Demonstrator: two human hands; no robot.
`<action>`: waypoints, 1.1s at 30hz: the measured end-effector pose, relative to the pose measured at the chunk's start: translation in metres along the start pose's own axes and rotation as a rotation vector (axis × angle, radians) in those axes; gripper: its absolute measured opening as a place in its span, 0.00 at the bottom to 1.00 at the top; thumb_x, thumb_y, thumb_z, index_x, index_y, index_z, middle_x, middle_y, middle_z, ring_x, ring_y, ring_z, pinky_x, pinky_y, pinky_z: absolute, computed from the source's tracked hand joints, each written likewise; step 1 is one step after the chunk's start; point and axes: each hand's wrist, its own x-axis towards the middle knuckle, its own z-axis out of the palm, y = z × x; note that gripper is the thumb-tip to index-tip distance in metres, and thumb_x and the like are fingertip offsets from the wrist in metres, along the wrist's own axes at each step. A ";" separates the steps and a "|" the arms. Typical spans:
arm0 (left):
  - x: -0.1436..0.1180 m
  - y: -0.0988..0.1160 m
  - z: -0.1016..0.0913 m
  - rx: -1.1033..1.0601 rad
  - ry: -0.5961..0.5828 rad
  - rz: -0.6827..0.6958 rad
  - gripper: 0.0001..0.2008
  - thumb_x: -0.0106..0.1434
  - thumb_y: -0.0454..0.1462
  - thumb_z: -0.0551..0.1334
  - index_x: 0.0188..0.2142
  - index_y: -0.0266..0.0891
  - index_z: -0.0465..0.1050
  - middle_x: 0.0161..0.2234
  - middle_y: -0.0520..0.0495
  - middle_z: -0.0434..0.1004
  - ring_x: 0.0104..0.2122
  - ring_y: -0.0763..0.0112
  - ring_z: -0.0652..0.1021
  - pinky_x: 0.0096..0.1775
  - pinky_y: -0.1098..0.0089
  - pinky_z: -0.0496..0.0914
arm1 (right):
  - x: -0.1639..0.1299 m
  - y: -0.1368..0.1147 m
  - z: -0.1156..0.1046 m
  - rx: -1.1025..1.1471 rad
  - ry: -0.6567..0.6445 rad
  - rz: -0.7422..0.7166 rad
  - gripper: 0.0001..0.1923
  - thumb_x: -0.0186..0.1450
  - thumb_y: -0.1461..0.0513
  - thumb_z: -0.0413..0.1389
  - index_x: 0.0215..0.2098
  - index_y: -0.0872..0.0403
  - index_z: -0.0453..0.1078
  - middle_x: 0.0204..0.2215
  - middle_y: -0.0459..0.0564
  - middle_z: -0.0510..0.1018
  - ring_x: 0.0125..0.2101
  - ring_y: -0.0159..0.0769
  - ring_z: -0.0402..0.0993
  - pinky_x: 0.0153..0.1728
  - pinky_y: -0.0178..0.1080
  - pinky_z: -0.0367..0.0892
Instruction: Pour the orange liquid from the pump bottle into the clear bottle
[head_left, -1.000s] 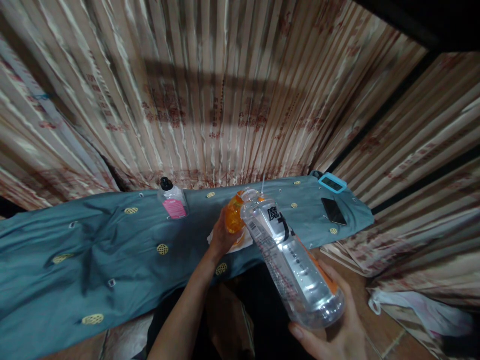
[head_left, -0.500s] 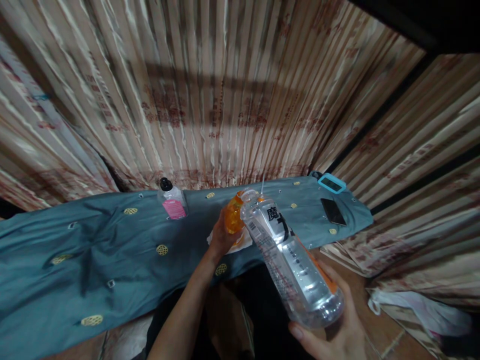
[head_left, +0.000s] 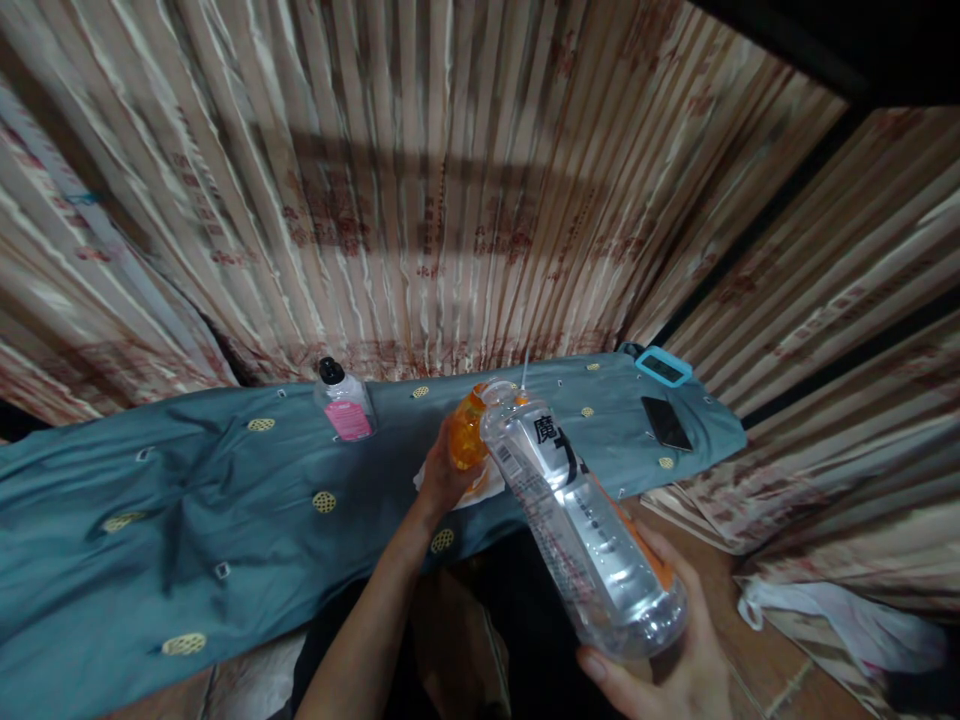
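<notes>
My right hand (head_left: 675,640) is wrapped round the lower end of a large clear plastic bottle (head_left: 585,530) with a silver and orange label. The bottle tilts up and to the left, its mouth close over an orange see-through bottle (head_left: 469,435). Fingers of my left hand (head_left: 442,470) are closed round the orange bottle. Whether the two rims touch, I cannot tell. Beneath the left hand lies a white tissue or cloth (head_left: 489,482). A thin white stick or tube (head_left: 524,372) rises behind the clear bottle's neck; its base is hidden.
A black-capped bottle with a pink label (head_left: 347,410) stands to the left on the teal patterned cloth (head_left: 247,510). Towards the right end are a light-blue-framed device (head_left: 664,367) and a dark phone (head_left: 666,423). Pleated curtains (head_left: 420,180) hang behind; a white bag (head_left: 832,620) lies at lower right.
Almost nothing differs. Both hands keep their hold and the clear bottle stays tilted at nearly the same place.
</notes>
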 end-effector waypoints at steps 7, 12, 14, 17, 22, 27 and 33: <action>0.000 0.001 0.000 0.028 0.005 -0.010 0.37 0.53 0.38 0.69 0.60 0.40 0.60 0.52 0.42 0.77 0.47 0.60 0.81 0.49 0.61 0.77 | -0.001 0.001 0.000 0.017 -0.012 -0.004 0.45 0.51 0.42 0.66 0.61 0.50 0.60 0.53 0.54 0.77 0.52 0.53 0.77 0.54 0.47 0.67; 0.000 -0.001 0.001 0.030 0.001 0.008 0.36 0.53 0.37 0.69 0.61 0.41 0.60 0.53 0.42 0.76 0.48 0.60 0.80 0.51 0.60 0.76 | -0.001 -0.004 -0.001 0.059 -0.021 -0.001 0.43 0.52 0.44 0.66 0.60 0.49 0.60 0.50 0.52 0.80 0.49 0.48 0.80 0.48 0.42 0.72; -0.001 -0.003 0.001 0.032 0.007 0.008 0.37 0.52 0.37 0.69 0.61 0.41 0.59 0.53 0.42 0.77 0.47 0.60 0.80 0.50 0.61 0.76 | 0.000 -0.005 -0.001 0.062 -0.021 0.012 0.43 0.51 0.44 0.67 0.60 0.50 0.61 0.50 0.53 0.79 0.49 0.49 0.79 0.49 0.43 0.72; -0.001 -0.006 0.002 0.035 0.020 0.000 0.38 0.51 0.36 0.69 0.60 0.40 0.59 0.52 0.42 0.77 0.46 0.60 0.81 0.49 0.61 0.77 | 0.000 -0.005 -0.002 0.043 -0.014 0.031 0.45 0.50 0.44 0.67 0.60 0.50 0.61 0.52 0.53 0.78 0.51 0.51 0.78 0.51 0.45 0.71; 0.000 -0.004 0.001 0.012 -0.001 -0.018 0.37 0.52 0.37 0.69 0.60 0.40 0.59 0.52 0.41 0.77 0.47 0.59 0.81 0.50 0.60 0.76 | 0.001 -0.004 -0.003 -0.016 -0.013 0.002 0.44 0.50 0.42 0.66 0.60 0.47 0.61 0.50 0.50 0.79 0.50 0.51 0.78 0.50 0.45 0.71; 0.001 0.000 0.000 -0.002 -0.002 0.007 0.38 0.52 0.38 0.69 0.61 0.40 0.59 0.54 0.41 0.75 0.49 0.58 0.80 0.51 0.59 0.76 | 0.000 -0.003 -0.002 0.008 -0.010 -0.027 0.46 0.52 0.41 0.65 0.61 0.50 0.60 0.53 0.54 0.78 0.53 0.52 0.77 0.54 0.47 0.68; -0.001 -0.004 0.000 -0.035 -0.014 -0.040 0.37 0.52 0.37 0.69 0.60 0.38 0.59 0.53 0.40 0.75 0.49 0.57 0.79 0.53 0.56 0.75 | -0.001 -0.003 -0.002 -0.009 -0.010 0.011 0.46 0.51 0.40 0.64 0.61 0.50 0.60 0.53 0.55 0.78 0.54 0.55 0.75 0.55 0.51 0.66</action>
